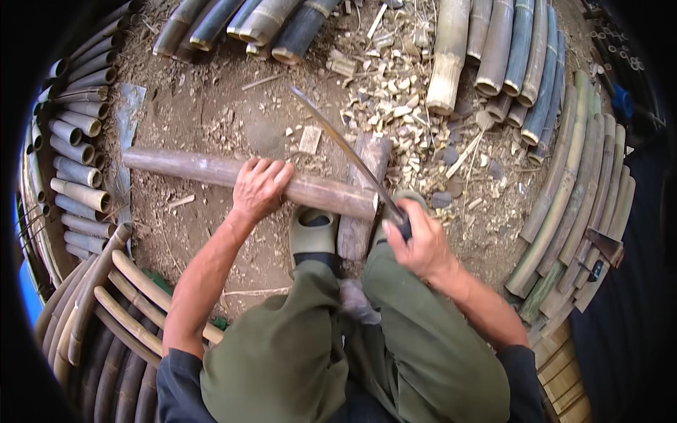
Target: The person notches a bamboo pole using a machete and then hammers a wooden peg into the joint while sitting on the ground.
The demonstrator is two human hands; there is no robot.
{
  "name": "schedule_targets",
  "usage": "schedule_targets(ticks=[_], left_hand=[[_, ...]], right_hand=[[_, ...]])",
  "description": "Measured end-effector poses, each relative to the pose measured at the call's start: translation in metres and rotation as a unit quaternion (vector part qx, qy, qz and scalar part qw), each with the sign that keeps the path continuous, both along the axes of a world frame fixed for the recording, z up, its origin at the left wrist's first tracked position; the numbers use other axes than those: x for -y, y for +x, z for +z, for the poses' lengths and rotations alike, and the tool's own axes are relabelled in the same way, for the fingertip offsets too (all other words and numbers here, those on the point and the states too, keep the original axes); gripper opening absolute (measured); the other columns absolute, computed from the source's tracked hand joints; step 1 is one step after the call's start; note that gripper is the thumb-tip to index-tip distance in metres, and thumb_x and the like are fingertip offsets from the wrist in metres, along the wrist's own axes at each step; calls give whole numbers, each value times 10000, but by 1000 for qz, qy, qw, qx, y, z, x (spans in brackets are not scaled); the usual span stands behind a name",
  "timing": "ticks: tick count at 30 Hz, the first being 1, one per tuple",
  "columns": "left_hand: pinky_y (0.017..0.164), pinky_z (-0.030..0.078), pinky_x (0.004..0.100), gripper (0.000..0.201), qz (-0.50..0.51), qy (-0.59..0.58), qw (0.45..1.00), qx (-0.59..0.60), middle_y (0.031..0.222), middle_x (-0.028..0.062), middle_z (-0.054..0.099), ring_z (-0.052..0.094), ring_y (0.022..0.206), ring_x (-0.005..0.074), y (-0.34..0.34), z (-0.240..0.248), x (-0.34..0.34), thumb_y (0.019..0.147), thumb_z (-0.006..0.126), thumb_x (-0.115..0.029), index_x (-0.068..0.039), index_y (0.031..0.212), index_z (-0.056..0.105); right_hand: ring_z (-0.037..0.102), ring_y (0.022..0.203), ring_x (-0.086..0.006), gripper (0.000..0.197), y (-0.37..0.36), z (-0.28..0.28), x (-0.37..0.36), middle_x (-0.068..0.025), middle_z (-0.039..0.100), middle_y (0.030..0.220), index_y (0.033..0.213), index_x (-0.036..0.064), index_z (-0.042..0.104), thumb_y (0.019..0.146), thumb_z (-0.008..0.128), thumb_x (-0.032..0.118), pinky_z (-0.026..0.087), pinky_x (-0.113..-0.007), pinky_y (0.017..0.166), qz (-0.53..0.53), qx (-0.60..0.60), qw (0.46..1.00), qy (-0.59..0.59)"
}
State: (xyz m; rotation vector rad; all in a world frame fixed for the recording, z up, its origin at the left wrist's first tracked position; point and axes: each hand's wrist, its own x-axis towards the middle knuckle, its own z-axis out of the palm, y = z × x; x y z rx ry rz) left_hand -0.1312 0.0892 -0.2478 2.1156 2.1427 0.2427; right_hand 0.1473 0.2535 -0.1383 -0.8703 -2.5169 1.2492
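Observation:
My left hand (259,187) is wrapped over a brown bamboo pole (190,168) that lies crosswise in front of me. The pole's right end rests on a wooden block (352,237) on the ground between my feet. In my right hand (423,243) is a machete (340,143), gripped by its dark handle. Its long blade slants up to the left, passing over the pole's right end in this view; whether it touches the pole I cannot tell.
Pale wood chips (395,106) are scattered over the dirt beyond the block. Stacked bamboo tubes (74,151) line the left, with more bamboo poles (502,49) at the far right. Another blade (606,247) lies on the right-hand bamboo pile. Olive clogs (314,236) flank the block.

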Motion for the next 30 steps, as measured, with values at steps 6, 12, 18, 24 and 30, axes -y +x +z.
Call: schedule_targets(ticks=[6, 12, 18, 24, 30], left_hand=[[886, 475, 415, 286, 1, 43, 999, -16, 951, 42, 632, 632, 921, 216, 0, -1, -11, 795, 615, -146, -99, 1077, 606], [926, 470, 426, 289, 16, 55, 998, -24, 983, 39, 636, 632, 949, 217, 2, -3, -6, 805, 620, -154, -110, 1091, 610], [958, 466, 433, 430, 3, -31, 999, -10, 1072, 74, 649, 625, 1033, 248, 3, 8, -13, 744, 706, -178, -103, 1154, 596], [1064, 466, 483, 757, 30, -475, 871, 124, 1267, 106, 657, 599, 1208, 280, -60, 47, -55, 636, 831, -260, -169, 1350, 594], [928, 474, 452, 605, -52, -254, 966, -1, 1018, 58, 664, 637, 1019, 268, -67, 29, -56, 551, 819, -263, -155, 1116, 632]], right_hand=[[695, 723, -433, 368, 36, -48, -1, -252, 679, 849, 1114, -21, 533, 943, 646, 285, 573, -476, 615, 48, 261, 963, -39], [690, 694, -412, 323, 6, 0, 6, -219, 675, 844, 1081, -20, 556, 932, 669, 243, 572, -470, 606, -16, -24, 1000, 2], [667, 730, -476, 275, 42, -48, 4, -263, 665, 861, 1015, 14, 498, 929, 650, 227, 553, -544, 614, 44, 251, 967, -22], [657, 735, -495, 310, 47, -52, 5, -265, 667, 885, 1088, 23, 492, 940, 641, 251, 558, -557, 644, 26, 231, 972, -28], [666, 770, -499, 328, 47, -38, 9, -284, 678, 945, 1129, 15, 506, 944, 637, 253, 557, -557, 671, 13, 254, 965, -63]])
